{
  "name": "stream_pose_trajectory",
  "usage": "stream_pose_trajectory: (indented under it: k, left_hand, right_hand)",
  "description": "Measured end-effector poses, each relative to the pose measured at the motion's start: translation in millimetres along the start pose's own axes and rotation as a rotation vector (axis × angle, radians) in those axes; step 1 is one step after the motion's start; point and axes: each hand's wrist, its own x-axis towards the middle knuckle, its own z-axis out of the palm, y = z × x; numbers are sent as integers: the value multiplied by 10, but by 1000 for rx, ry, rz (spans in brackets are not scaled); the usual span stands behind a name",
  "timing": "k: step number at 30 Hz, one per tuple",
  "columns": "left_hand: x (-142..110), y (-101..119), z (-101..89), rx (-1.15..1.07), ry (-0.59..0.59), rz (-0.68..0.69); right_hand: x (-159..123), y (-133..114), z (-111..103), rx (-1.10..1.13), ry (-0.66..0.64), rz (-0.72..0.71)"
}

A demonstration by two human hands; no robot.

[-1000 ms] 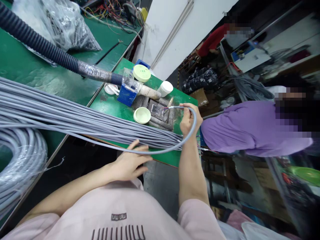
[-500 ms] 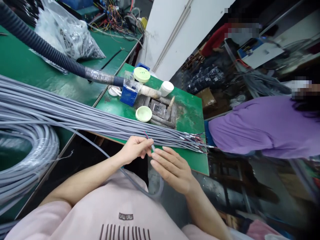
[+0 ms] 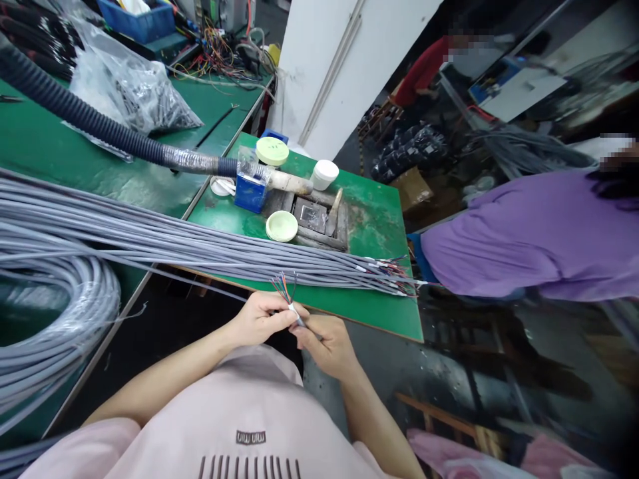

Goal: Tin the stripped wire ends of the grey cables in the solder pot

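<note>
Beyond the table's edge (image 3: 384, 319), both hands (image 3: 298, 327) pinch the cable end (image 3: 298, 318).

The pink shirt (image 3: 259, 406) carries an upside-down label (image 3: 251, 437), probably "MIU MIU"; marks on the pale lid (image 3: 272, 152) are illegible.

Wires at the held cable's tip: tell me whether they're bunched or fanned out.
Fanned out: the coloured wires splay in different directions just beyond the left hand.

L hand (image 3: 264, 318) and R hand (image 3: 327, 340) meet fingertip to fingertip, both pinched shut, bare forearms angled in from either side.
</note>
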Motion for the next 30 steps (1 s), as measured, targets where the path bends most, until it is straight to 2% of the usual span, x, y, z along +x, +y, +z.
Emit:
stream_pose_trajectory:
  k: [12,23,30]
  left_hand:
    - [-31,-46,-30,59,13,-4]
    - [-56,-115,-10,18,43,-133]
    - [-20,-13,10,-30,152,-205]
  right_hand:
    - [8,15,-11,-145,62,-72]
    - [-9,40,-17,-227,54,-46]
    - [-35,28,-15,-254,43,-42]
